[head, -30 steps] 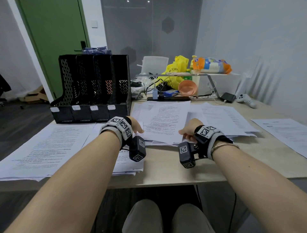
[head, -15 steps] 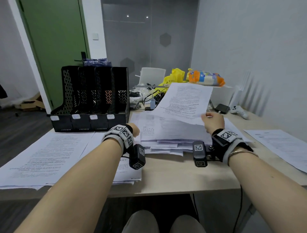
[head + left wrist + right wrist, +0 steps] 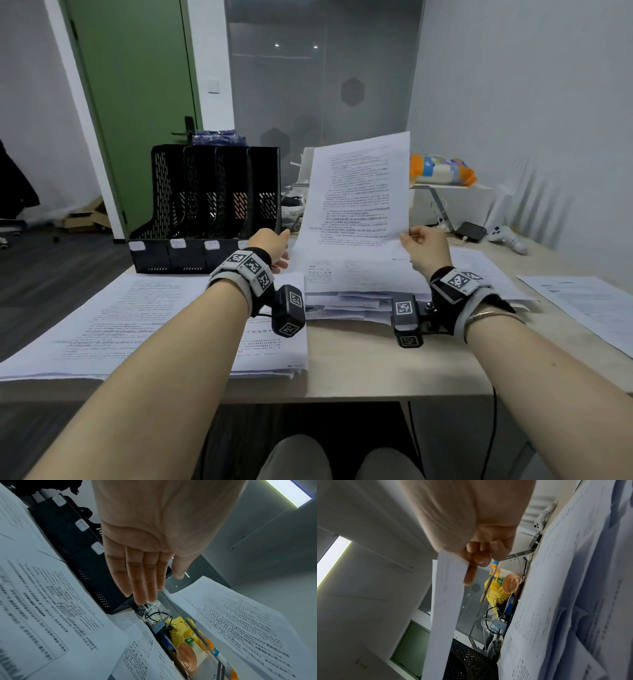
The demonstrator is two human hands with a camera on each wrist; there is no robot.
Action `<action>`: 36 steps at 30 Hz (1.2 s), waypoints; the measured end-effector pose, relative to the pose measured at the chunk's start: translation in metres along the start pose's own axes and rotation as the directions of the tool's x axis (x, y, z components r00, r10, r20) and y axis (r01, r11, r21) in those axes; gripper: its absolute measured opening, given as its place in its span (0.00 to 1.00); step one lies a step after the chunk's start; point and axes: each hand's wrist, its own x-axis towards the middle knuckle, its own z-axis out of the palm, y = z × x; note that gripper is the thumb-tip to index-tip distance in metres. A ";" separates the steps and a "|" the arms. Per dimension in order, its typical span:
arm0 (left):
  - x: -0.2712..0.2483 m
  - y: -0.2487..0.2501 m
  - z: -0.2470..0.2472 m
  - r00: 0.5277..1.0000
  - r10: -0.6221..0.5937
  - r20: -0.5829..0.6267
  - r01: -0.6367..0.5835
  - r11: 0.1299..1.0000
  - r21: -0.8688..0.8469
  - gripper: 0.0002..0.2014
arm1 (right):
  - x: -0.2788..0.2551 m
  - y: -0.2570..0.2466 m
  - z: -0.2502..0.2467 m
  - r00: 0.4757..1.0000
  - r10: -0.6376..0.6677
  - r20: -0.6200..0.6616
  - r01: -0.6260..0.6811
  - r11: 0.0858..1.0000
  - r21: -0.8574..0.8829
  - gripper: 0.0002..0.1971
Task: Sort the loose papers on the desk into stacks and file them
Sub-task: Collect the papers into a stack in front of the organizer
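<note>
My right hand (image 3: 423, 245) pinches the lower right corner of a printed sheet (image 3: 356, 192) and holds it nearly upright over the middle pile of papers (image 3: 346, 284). The right wrist view shows that sheet (image 3: 443, 601) edge-on, pinched between thumb and curled fingers (image 3: 481, 555). My left hand (image 3: 274, 245) hovers open with straight fingers (image 3: 142, 577) just left of the sheet's lower left edge, in front of the black file rack (image 3: 209, 202). More printed papers (image 3: 130, 315) lie spread on the left of the desk.
A sheet (image 3: 589, 305) lies at the desk's right edge. Behind the piles are a white game controller (image 3: 507, 236), a black box (image 3: 471, 231), a shelf with an orange packet (image 3: 442, 169), cables, a yellow bag (image 3: 180, 627) and a peach bowl (image 3: 511, 582).
My right hand lifted the top sheet off the middle pile and raised it to nearly upright. My left hand came off the pile and moved up toward the sheet's left edge.
</note>
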 end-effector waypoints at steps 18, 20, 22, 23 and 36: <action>-0.016 -0.025 -0.050 0.997 0.080 0.024 -0.079 0.996 -0.031 0.19 | -0.018 -0.031 0.047 0.976 0.104 0.191 -0.105 0.994 -0.004 0.10; -0.018 -0.030 -0.056 0.997 0.079 0.023 -0.078 0.997 -0.028 0.18 | -0.021 -0.035 0.055 0.973 0.105 0.206 -0.106 0.994 -0.006 0.12; -0.021 -0.035 -0.064 0.998 0.063 0.025 -0.062 0.998 -0.016 0.11 | -0.025 -0.042 0.062 0.968 0.099 0.229 -0.099 0.995 -0.013 0.12; -0.022 -0.039 -0.069 0.998 0.053 0.024 -0.052 0.999 -0.011 0.08 | -0.027 -0.046 0.066 0.965 0.099 0.243 -0.098 0.995 -0.014 0.12; -0.035 -0.067 -0.118 0.995 -0.040 -0.090 0.040 0.999 0.002 0.12 | -0.049 -0.084 0.117 0.915 0.109 0.388 -0.132 0.991 0.033 0.23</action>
